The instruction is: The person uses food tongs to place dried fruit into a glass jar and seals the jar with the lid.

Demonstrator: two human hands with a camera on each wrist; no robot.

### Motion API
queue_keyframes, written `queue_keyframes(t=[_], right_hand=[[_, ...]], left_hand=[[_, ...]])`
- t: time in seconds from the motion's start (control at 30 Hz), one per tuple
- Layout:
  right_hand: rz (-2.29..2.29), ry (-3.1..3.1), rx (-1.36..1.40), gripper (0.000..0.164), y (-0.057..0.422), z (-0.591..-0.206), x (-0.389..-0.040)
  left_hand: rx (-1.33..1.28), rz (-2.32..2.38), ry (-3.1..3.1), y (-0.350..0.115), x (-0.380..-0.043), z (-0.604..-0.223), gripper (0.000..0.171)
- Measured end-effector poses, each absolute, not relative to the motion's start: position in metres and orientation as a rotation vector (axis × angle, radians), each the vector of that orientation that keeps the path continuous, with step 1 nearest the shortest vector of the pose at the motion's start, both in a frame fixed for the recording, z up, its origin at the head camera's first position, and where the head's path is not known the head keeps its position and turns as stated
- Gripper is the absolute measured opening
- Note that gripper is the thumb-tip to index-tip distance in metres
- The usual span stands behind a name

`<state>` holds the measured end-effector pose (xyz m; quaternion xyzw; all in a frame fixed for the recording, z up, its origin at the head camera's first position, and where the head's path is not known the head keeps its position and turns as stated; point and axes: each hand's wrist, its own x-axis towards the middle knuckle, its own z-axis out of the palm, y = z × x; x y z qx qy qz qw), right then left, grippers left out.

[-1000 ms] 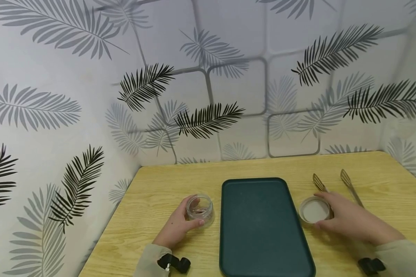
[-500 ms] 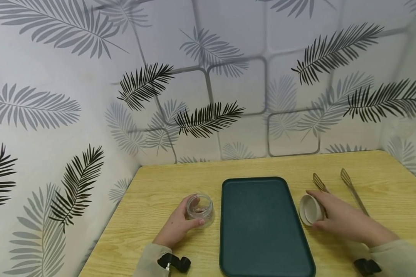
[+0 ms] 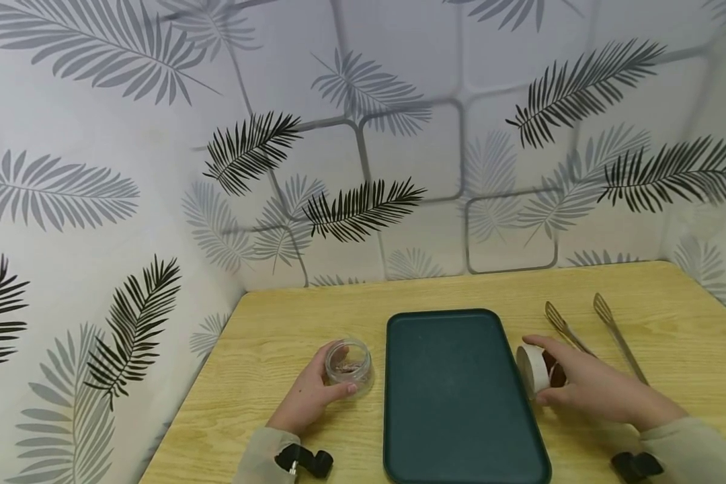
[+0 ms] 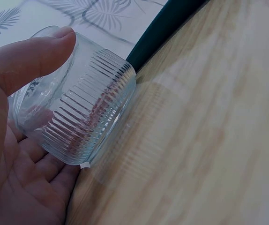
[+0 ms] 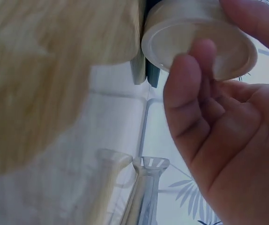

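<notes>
On the left of the table, my left hand (image 3: pixel 304 398) grips a clear glass jar (image 3: pixel 363 386) standing upright and without a lid. Reddish-brown bits lie at its bottom, seen through the ribbed wall in the left wrist view, where the thumb (image 4: pixel 45 58) crosses near the rim. At the tray's right edge, my right hand (image 3: pixel 601 390) holds a small cream-white ramekin (image 3: pixel 537 367) tipped on its side, mouth toward the tray. Its round base (image 5: pixel 172 44) shows in the right wrist view, with fingertips against it. The ramekin's inside is mostly hidden.
Between the hands lies a dark green rectangular tray (image 3: pixel 454 396) with a low rim. Metal tongs (image 3: pixel 620 339) with slotted ends lie behind my right hand, partly covered by it. A leaf-patterned wall stands behind the wooden table (image 3: pixel 314 312).
My right hand has turned the ramekin from mouth-up to its side, facing left, and shifted slightly left toward the tray. My left hand and the jar have stayed still.
</notes>
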<state>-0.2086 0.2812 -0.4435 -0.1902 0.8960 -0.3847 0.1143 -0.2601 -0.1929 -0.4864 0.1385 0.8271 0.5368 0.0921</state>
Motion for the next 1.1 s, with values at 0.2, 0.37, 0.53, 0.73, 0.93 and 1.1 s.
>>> queue_keyframes(t=[0.2,0.37,0.53,0.73,0.93,1.1], right_hand=[[-1.211,2.558,-0.546,0.093,0.283,-0.446,-0.208],[-1.328,2.471,-0.538,0.09,0.284,-0.449,-0.21],[-1.346,2.496,-0.534,0.087,0.282,-0.448,-0.212],[-1.354,2.585,-0.603,0.082,0.268,-0.436,-0.21],[-1.301,2.612,-0.733,0.081,0.235,-0.425,-0.215],[-1.248,2.562,-0.763,0.086,0.197,-0.418,-0.225]], left_hand=[[0.407,1.591,2.461,-0.193,-0.26,-0.487,0.087],[0.408,1.586,2.473,-0.194,-0.26,-0.488,0.085],[0.413,1.601,2.456,-0.193,-0.259,-0.486,0.085],[0.428,1.605,2.454,-0.192,-0.261,-0.485,0.084],[0.412,1.608,2.472,-0.19,-0.261,-0.484,0.086],[0.393,1.614,2.485,-0.19,-0.258,-0.484,0.089]])
